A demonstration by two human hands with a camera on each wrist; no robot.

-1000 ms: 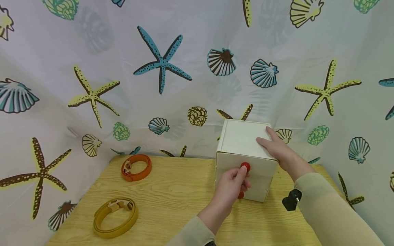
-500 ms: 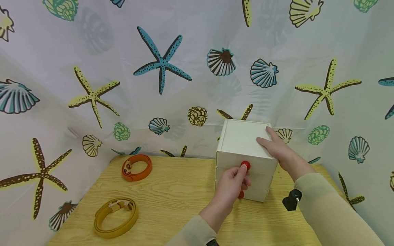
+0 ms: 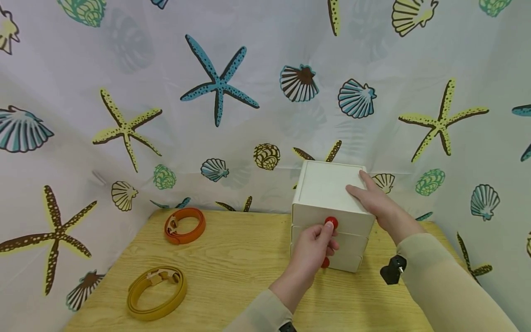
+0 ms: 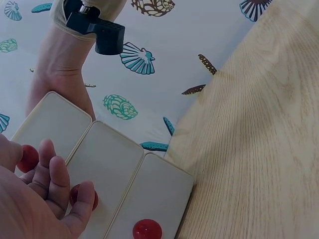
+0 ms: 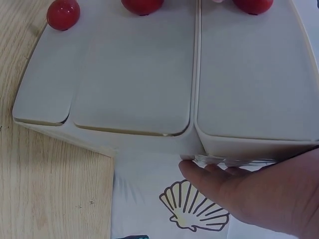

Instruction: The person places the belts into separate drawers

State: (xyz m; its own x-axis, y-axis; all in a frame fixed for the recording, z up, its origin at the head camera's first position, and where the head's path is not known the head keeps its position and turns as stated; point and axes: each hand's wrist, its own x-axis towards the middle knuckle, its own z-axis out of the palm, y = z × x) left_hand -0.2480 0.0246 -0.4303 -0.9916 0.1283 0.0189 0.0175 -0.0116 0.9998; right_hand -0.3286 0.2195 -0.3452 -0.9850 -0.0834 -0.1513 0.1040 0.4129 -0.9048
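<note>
A white box with three stacked drawers (image 3: pixel 332 184) stands at the back right of the table, each drawer front bearing a red knob. My left hand (image 3: pixel 309 253) pinches the top drawer's red knob (image 3: pixel 332 222) between thumb and index finger. Its other fingers lie loosely bent in front of the middle knob (image 4: pixel 75 195). The bottom knob (image 4: pixel 147 229) shows below them. My right hand (image 3: pixel 377 203) rests on the box's top right edge, thumb and index finger spread on the top. In the right wrist view, its remaining fingers reach along the side, partly hidden.
An orange rolled belt (image 3: pixel 191 235) lies at the back left of the wooden table (image 3: pixel 232 263). Nearer the front left is a mustard-yellow rolled belt (image 3: pixel 153 313). A white curtain (image 3: pixel 269 124) printed with starfish and shells hangs behind and at both sides.
A thin dark gap along the upper edge of the top drawer's front has closed, and the seam below that drawer shows more clearly. Both hands have stayed at the box.
</note>
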